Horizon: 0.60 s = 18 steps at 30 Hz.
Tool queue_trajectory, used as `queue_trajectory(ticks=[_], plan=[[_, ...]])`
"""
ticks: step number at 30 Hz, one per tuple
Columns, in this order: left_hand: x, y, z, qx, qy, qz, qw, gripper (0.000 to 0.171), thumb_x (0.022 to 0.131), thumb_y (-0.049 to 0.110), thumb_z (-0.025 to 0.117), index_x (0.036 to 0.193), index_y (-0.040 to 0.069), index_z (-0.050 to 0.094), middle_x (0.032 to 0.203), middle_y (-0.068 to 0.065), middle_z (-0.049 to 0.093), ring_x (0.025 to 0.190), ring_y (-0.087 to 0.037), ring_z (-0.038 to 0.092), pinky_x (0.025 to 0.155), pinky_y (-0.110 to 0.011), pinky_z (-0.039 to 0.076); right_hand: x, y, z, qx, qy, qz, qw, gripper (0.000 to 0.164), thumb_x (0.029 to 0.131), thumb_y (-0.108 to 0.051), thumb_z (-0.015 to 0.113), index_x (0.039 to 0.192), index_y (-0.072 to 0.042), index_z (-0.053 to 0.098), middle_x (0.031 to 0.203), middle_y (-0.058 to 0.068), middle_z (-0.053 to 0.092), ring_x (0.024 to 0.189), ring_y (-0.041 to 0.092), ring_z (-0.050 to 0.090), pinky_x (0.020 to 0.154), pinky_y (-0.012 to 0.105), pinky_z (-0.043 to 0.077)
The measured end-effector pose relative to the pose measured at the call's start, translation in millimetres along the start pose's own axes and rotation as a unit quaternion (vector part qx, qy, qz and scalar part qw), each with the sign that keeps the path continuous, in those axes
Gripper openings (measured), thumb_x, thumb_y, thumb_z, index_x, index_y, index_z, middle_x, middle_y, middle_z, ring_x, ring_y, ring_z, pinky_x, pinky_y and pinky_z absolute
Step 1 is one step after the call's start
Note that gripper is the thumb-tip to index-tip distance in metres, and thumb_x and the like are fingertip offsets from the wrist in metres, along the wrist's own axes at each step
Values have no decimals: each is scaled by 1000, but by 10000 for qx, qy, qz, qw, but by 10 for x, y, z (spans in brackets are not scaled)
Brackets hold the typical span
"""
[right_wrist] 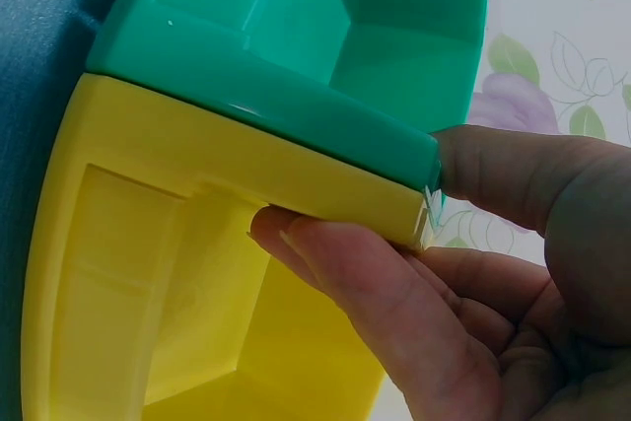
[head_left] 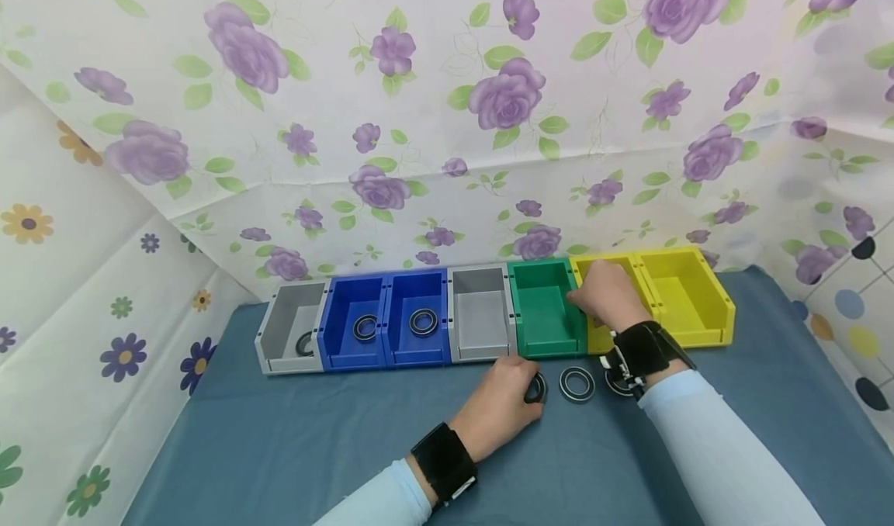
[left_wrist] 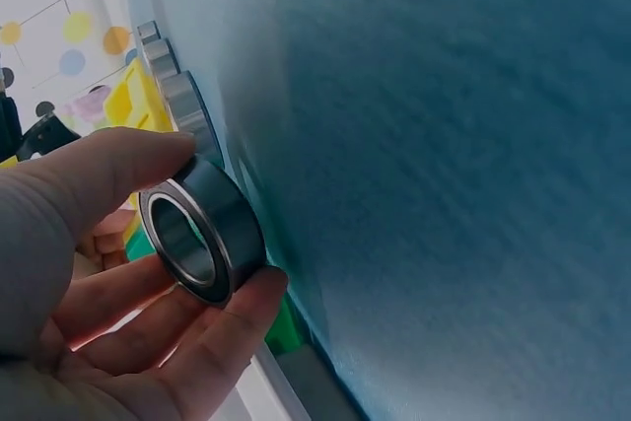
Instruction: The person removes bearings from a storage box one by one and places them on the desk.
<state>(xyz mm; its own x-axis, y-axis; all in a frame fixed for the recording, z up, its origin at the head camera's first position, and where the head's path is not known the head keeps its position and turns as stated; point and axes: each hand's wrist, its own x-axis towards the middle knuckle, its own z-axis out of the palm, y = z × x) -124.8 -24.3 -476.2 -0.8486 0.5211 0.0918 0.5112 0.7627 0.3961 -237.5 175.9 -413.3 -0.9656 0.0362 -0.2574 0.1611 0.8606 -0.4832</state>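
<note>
My left hand (head_left: 497, 408) pinches a ball bearing (left_wrist: 235, 226) between thumb and fingertips, close over the cloth in front of the green bin (head_left: 552, 349). The bearing is a thick steel ring with a dark seal, held on edge. Up at the bins, my right hand (head_left: 606, 292) grips the adjoining side walls of the green bin and a yellow bin (right_wrist: 128, 135). Its thumb is on the green side, its fingers inside the yellow one. A second bearing (head_left: 563, 385) lies flat beside the left hand. Another bearing (head_left: 618, 389) is partly hidden under the right wrist.
Bins stand in a row against the flowered backdrop (head_left: 419, 200). A left grey bin (head_left: 268, 347) and two blue bins (head_left: 352, 361) (head_left: 419, 357) each hold one bearing. Another grey bin (head_left: 482, 351) adjoins the green one; a second yellow bin (head_left: 701, 336) ends the row.
</note>
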Motion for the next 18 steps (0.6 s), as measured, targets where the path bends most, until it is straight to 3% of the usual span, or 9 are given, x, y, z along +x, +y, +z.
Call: queue_trajectory(ticks=[18], plan=[[35,5,30,262,7,167,9995,34,77,22,74,107,13,61,95,8,55,86,-4,44,68,-16,36,-13,-23,-5,-62,-45,77,9999,29,85,-25,64,86,2,57,63,9,49,54,23,59,47,29,47]])
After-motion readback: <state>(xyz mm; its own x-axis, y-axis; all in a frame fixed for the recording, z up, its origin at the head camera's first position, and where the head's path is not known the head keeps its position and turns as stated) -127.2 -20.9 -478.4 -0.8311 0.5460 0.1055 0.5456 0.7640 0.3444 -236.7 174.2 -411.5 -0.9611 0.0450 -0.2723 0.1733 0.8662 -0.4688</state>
